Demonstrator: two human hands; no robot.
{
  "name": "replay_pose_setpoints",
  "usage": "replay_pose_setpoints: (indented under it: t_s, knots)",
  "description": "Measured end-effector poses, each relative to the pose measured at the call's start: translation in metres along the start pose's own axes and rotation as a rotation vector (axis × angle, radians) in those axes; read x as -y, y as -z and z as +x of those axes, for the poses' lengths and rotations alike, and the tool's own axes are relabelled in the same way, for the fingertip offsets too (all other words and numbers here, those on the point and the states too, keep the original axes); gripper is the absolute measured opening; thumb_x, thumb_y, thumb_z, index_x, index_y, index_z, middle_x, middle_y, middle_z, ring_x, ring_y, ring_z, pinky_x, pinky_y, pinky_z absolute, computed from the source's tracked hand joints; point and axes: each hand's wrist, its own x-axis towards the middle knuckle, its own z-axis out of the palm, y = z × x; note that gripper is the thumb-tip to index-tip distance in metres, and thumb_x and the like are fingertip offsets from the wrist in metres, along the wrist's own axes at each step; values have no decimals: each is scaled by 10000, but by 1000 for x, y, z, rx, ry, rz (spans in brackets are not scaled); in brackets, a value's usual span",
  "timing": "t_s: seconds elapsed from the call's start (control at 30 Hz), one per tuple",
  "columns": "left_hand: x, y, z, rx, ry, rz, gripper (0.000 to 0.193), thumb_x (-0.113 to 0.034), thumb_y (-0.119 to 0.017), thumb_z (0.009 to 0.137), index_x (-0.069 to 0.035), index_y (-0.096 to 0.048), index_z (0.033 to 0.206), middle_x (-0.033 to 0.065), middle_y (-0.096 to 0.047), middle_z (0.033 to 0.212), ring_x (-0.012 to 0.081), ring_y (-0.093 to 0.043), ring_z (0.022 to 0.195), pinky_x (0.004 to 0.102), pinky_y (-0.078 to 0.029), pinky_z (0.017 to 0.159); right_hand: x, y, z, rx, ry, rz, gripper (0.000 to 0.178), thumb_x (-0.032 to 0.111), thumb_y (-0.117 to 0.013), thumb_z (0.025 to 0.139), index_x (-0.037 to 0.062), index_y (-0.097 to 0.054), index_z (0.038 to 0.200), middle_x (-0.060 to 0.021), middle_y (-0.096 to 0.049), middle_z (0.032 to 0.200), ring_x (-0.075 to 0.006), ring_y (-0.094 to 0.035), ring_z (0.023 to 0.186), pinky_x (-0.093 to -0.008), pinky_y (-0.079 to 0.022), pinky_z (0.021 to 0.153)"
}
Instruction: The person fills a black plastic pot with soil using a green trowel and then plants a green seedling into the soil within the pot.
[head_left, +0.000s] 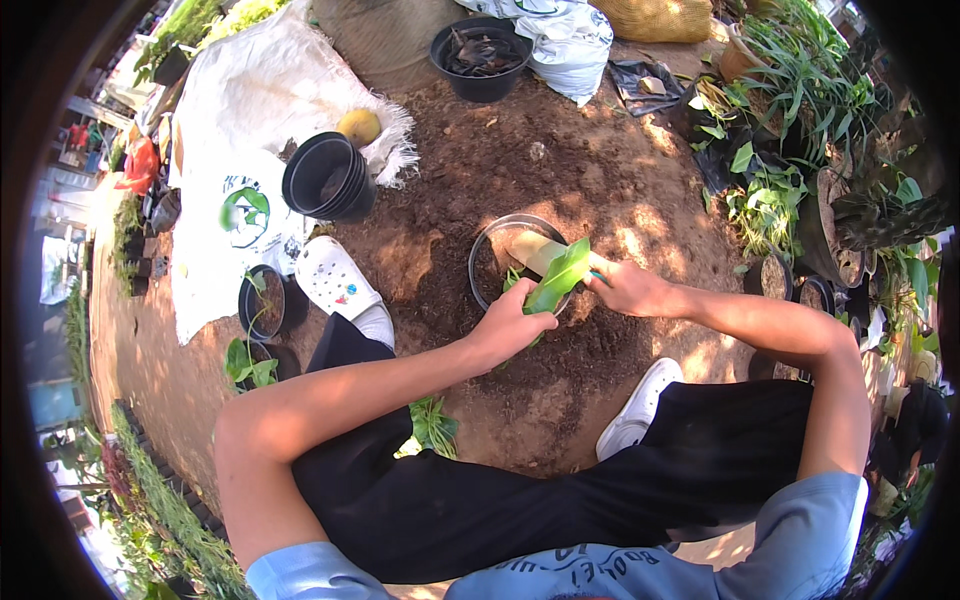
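Note:
A round black pot stands on the soil between my feet. My left hand is closed at the pot's near rim, pinching a plant with a broad green leaf. Part of the plant's stem is hidden behind my fingers. From the right, my right hand grips a trowel by its handle, a bit of teal showing at the fingers. The trowel's pale, soil-dusted blade reaches into the pot, passing behind the leaf.
Loose dark soil surrounds the pot. Nested black pots and a white sack lie at the left. A black tub stands at the far side. Potted plants line the right. A leafy plant lies by my left leg.

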Motion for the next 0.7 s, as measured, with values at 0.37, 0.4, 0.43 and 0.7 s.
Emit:
replay_pose_setpoints:
  t_s: [0.37,0.4,0.43,0.7]
  knots:
    - [-1,0,-4,18,-1,-13,486,-208,-692,822,-19,-503,1228,133,-607,1068,214,-602,996,358,-474,856,1,29,0,-44,147,-19,429,346,-486,1028,139,-498,1403,-224,-694,1098,-403,-652,1048,-482,-482,933]
    - [0,0,-6,19,7,-34,498,-205,-700,824,-16,-500,1239,126,-602,1092,207,-590,1022,354,-463,883,11,34,-3,-26,127,-26,410,335,-495,1022,133,-524,1377,-223,-698,1074,-400,-656,1034,-486,-482,926]
    - [-2,-1,-6,27,8,-53,510,-201,-709,826,-13,-497,1251,118,-597,1117,200,-577,1048,349,-451,911,15,38,-5,-16,103,-35,392,324,-504,1016,126,-549,1351,-223,-702,1049,-396,-659,1021,-490,-482,919]
    - [-7,-6,-10,4,20,-71,565,-184,-685,821,-30,-449,1312,116,-602,1075,201,-609,957,349,-483,842,14,34,25,65,121,-94,419,103,-552,770,81,-607,1185,-210,-691,844,-373,-680,798,-469,-525,708]
